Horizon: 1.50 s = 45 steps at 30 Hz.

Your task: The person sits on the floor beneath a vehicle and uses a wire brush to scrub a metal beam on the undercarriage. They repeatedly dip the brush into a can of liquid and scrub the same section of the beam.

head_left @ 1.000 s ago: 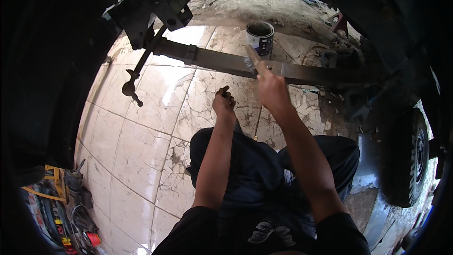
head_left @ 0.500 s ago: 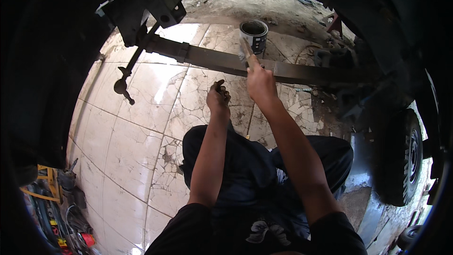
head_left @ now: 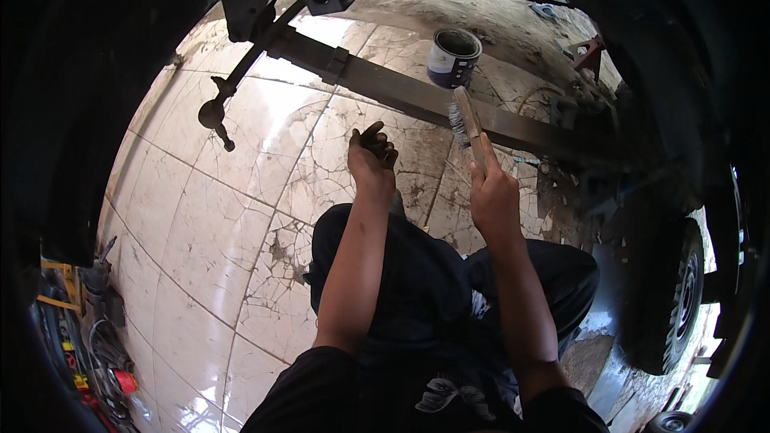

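My right hand (head_left: pixel 493 192) is closed round the wooden handle of a wire brush (head_left: pixel 470 116). The brush points away from me, its bristles facing left beside a long metal beam (head_left: pixel 409 95), and whether they touch it I cannot tell. Left of that, my left hand (head_left: pixel 374 159) is held palm up over the cracked floor tiles, fingers loosely curled and apart, with nothing visible in it. Its fingertips look dark and dirty. Just beyond the beam stands an uncovered tin can (head_left: pixel 454 58) with a white and dark label.
A dark rod with a ball-shaped joint (head_left: pixel 212 115) hangs at the left. Dark vehicle parts surround the view. To the right stands a tyre on a wheel (head_left: pixel 682 297), with a red stand (head_left: pixel 589 56) farther back. Cables and tools (head_left: pixel 100 353) lie at the lower left.
My right hand has drawn back toward me and to the right, bringing the wire brush off the far side of the beam. The left hand's fingers have loosened. The view has shifted.
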### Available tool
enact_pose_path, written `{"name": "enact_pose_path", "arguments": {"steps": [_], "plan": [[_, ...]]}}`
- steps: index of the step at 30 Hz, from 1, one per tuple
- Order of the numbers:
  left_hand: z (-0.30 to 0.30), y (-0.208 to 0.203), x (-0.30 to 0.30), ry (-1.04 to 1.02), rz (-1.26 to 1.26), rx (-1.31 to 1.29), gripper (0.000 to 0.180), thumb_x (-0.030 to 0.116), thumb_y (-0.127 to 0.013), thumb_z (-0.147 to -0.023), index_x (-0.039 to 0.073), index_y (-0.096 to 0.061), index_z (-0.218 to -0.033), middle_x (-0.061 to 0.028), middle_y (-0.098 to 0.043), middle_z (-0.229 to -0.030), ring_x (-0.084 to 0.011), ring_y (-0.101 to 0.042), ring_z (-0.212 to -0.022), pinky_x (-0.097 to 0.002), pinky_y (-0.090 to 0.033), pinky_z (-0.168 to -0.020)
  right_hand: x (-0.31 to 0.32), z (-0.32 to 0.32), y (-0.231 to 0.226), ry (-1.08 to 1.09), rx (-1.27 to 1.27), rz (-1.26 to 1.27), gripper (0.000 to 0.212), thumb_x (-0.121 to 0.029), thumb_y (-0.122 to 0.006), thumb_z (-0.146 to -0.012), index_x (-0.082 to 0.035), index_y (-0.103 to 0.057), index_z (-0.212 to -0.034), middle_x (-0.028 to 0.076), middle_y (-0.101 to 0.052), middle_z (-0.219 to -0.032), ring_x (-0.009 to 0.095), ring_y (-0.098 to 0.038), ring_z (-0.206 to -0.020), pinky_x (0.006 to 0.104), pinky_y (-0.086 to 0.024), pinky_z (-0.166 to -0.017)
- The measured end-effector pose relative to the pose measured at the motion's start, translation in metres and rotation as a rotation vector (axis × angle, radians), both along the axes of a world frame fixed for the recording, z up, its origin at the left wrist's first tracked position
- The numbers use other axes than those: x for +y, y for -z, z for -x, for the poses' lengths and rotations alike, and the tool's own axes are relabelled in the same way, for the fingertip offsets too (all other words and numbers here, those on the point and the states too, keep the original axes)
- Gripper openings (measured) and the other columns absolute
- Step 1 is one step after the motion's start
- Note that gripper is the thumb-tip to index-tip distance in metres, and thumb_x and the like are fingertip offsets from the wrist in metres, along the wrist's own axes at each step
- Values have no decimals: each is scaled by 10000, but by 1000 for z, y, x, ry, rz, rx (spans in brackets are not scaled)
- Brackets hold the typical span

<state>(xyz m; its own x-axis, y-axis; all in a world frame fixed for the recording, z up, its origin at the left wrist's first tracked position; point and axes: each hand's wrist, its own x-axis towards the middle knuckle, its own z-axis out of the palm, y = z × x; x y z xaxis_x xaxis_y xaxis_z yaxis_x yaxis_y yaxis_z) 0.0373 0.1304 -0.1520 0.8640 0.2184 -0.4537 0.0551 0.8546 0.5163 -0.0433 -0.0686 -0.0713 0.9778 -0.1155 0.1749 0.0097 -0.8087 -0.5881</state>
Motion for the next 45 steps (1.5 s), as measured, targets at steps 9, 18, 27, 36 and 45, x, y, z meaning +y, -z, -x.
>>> {"name": "enact_pose_path", "arguments": {"steps": [9,18,27,36,45], "plan": [[-9,-10,7,-90,109,4,598,483,-246,-1117,75,-683,-1088,6,-560,-759,-156,-468,-680,-332,-394,-720,105,-112,-18,-62,-56,-108,528,-221,-586,-1028,-80,-473,-1524,329,-693,-879,489,-710,-914,554,-555,-804],[-9,-12,24,-260,170,-36,620,484,-228,-1116,79,-688,-1022,0,-562,-741,-148,-472,-676,-312,-410,-700,100,-71,1,-133,-110,-55,565,-153,-572,-1030,-94,-399,-1565,316,-714,-905,487,-719,-919,559,-575,-818],[-4,-1,27,-313,159,66,489,374,-291,-1088,77,-672,-1008,-6,-573,-758,-139,-471,-646,-274,-391,-604,136,-55,0,-126,-175,-86,598,-127,-567,-1030,-56,-343,-1580,335,-698,-921,498,-709,-843,551,-566,-742],[-3,4,49,-373,185,56,406,364,-316,-1045,162,-665,-1091,39,-611,-808,-122,-540,-772,-451,-409,-916,187,-126,-22,-154,-104,-178,613,-170,-559,-1038,-26,-307,-1577,366,-686,-918,537,-681,-931,578,-555,-811],[-41,106,9,-335,-108,1,357,296,-390,-1052,70,-666,-1030,1,-594,-814,-153,-519,-733,-333,-458,-705,215,-56,-5,-48,67,-337,668,-234,-529,-1059,-66,-199,-1615,350,-706,-995,535,-690,-929,583,-564,-830]]}}
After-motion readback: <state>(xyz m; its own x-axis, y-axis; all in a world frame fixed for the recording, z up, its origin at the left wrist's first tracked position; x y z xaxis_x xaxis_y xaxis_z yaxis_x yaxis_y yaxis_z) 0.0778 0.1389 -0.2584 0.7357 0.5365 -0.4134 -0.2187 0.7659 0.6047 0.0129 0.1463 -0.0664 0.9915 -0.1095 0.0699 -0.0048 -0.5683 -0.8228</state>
